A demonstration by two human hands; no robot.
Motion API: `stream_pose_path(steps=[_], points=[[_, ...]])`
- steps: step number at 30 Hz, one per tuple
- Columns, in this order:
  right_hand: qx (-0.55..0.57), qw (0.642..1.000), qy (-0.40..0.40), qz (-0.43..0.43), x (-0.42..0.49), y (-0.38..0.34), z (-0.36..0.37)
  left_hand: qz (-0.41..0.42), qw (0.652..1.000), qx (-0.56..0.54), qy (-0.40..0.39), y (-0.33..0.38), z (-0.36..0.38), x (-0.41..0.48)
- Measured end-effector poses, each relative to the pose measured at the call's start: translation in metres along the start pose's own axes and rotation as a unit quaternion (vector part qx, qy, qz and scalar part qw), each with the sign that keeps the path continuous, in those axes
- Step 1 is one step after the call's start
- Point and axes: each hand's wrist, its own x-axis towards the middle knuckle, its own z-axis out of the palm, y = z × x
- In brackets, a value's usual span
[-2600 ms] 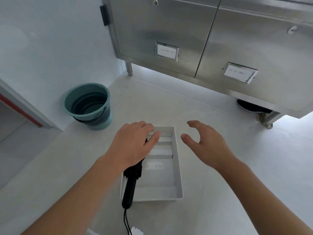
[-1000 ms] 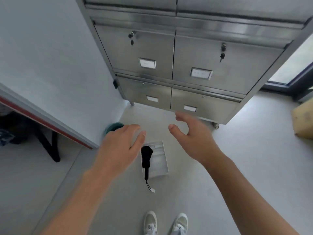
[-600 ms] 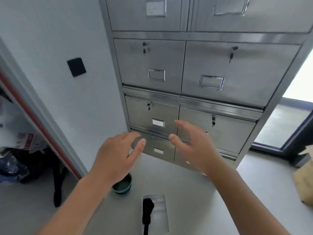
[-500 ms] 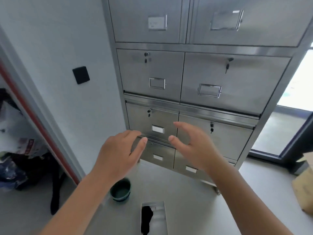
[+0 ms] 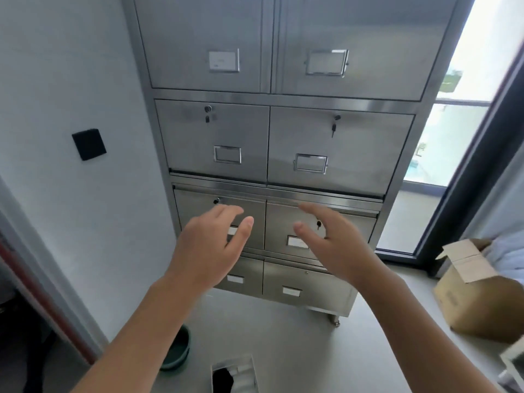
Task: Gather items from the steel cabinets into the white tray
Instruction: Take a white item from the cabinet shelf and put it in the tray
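Up from the tray, left hand and right hand now hover empty, fingers loosely spread, before the cabinet, likely seeking another item.

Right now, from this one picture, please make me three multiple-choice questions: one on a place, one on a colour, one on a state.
1. The white tray lies: A) in an open drawer; B) on the floor; C) on a chair.
2. The wall plate left of the steel cabinet is: A) white; B) red; C) black.
3. The left hand and the right hand are: A) both open and empty; B) both gripping a drawer; C) lifting the tray.
Answers: 1 B: it sits on the floor at the view's bottom edge. 2 C: it is a plain black square. 3 A: fingers spread, nothing in them.
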Motion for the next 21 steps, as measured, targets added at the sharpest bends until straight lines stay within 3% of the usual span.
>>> stream_pose_path(steps=[7,12,17,21], points=[[-0.055,0.988,0.064,0.128,-0.025,0.030,-0.032,0.123,0.988,-0.052,-0.082,0.019,0.046,0.045],[-0.088,0.960,0.132,0.232,-0.078,0.048,-0.042,0.202,0.962,-0.097,-0.157,0.046,0.090,0.057],[-0.131,0.901,0.193,0.364,-0.185,0.049,-0.070,0.291,0.915,-0.167,-0.223,0.123,0.127,0.025],[-0.158,0.832,0.272,0.457,-0.283,0.025,-0.109,0.401,0.854,-0.226,-0.243,0.209,0.121,-0.021]])
